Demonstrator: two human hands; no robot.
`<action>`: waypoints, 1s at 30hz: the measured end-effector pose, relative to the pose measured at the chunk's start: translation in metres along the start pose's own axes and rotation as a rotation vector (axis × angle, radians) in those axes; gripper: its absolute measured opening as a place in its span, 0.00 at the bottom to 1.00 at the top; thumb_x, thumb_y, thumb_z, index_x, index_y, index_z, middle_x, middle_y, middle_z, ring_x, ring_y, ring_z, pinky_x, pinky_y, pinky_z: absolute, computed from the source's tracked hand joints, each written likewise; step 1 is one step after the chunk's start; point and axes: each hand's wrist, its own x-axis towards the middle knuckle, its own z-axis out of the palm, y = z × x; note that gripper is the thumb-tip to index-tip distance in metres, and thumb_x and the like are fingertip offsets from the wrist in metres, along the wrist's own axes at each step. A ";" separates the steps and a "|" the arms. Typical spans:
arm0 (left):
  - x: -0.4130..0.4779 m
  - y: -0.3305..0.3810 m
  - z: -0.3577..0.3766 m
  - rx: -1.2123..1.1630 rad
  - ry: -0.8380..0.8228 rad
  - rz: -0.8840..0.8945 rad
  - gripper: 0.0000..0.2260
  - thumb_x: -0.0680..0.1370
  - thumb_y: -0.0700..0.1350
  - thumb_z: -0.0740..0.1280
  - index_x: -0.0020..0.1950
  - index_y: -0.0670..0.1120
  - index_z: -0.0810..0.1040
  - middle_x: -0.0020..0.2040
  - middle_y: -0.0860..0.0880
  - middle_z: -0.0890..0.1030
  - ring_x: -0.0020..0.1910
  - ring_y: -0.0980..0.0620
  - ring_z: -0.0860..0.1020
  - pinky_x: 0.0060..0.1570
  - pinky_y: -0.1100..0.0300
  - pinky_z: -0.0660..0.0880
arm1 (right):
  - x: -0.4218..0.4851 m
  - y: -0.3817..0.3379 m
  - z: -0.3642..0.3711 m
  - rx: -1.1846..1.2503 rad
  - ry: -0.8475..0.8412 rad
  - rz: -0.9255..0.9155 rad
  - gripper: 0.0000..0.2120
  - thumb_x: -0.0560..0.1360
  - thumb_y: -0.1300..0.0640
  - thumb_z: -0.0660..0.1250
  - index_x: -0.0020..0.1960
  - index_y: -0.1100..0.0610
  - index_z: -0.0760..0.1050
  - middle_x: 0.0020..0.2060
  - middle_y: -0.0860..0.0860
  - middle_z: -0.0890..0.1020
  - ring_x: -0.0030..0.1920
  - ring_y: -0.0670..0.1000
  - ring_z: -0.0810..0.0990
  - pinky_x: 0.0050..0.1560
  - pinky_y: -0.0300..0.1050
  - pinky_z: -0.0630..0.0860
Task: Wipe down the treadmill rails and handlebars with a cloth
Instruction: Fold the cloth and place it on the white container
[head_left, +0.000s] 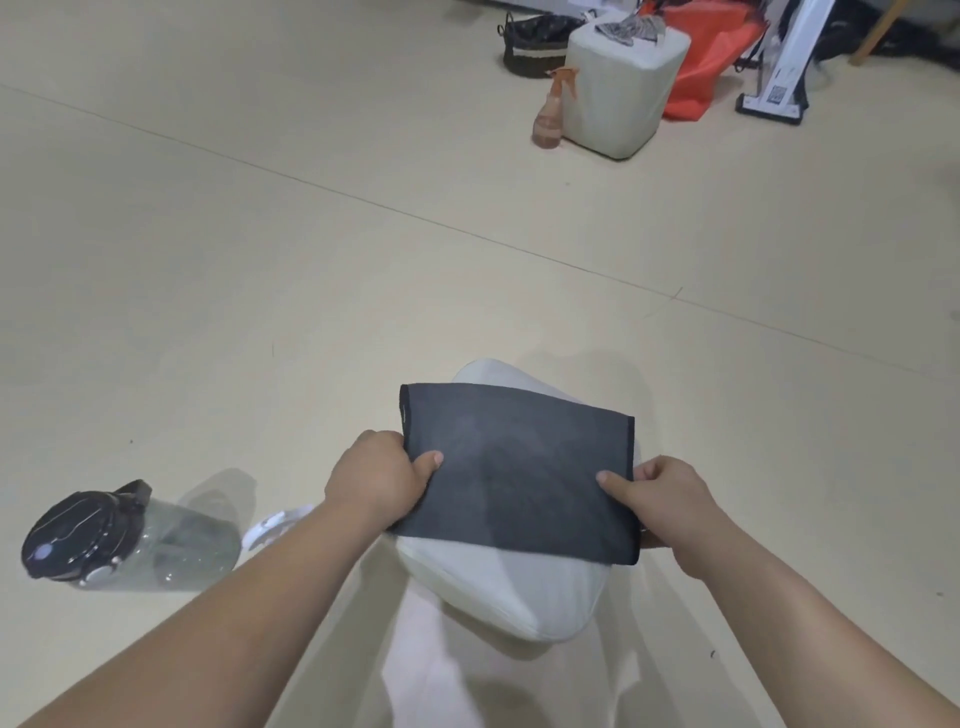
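Observation:
A dark grey folded cloth is held flat in front of me, over my raised knee in white trousers. My left hand pinches its left edge, thumb on top. Along the cloth's right edge my right hand pinches it the same way. An orange-tinted spray bottle stands on the floor far ahead to the right. A white upright frame with a black-edged foot shows at the top right; I cannot tell whether it belongs to the treadmill.
A clear water bottle with a black lid lies on the beige floor at lower left. Far right stand a white canister, a dark shoe and an orange bag.

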 end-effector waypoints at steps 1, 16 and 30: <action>-0.003 0.001 0.006 -0.006 0.079 0.012 0.18 0.79 0.62 0.66 0.39 0.50 0.73 0.46 0.46 0.79 0.46 0.44 0.79 0.42 0.53 0.75 | 0.000 0.001 0.001 -0.008 -0.005 0.000 0.16 0.75 0.55 0.77 0.46 0.58 0.69 0.46 0.58 0.81 0.45 0.62 0.85 0.41 0.60 0.85; -0.024 0.034 -0.042 -0.693 0.082 -0.016 0.06 0.75 0.41 0.68 0.49 0.43 0.73 0.42 0.46 0.79 0.35 0.47 0.77 0.26 0.61 0.71 | -0.013 -0.001 -0.002 -0.078 -0.084 0.035 0.19 0.75 0.48 0.76 0.51 0.62 0.74 0.41 0.58 0.84 0.35 0.56 0.83 0.37 0.50 0.84; -0.017 -0.012 -0.023 -0.048 0.099 0.035 0.25 0.74 0.62 0.74 0.60 0.49 0.70 0.61 0.50 0.71 0.56 0.47 0.76 0.52 0.53 0.73 | -0.039 -0.002 0.035 -0.954 -0.190 -0.588 0.24 0.59 0.40 0.80 0.44 0.47 0.70 0.45 0.43 0.72 0.46 0.46 0.72 0.35 0.43 0.65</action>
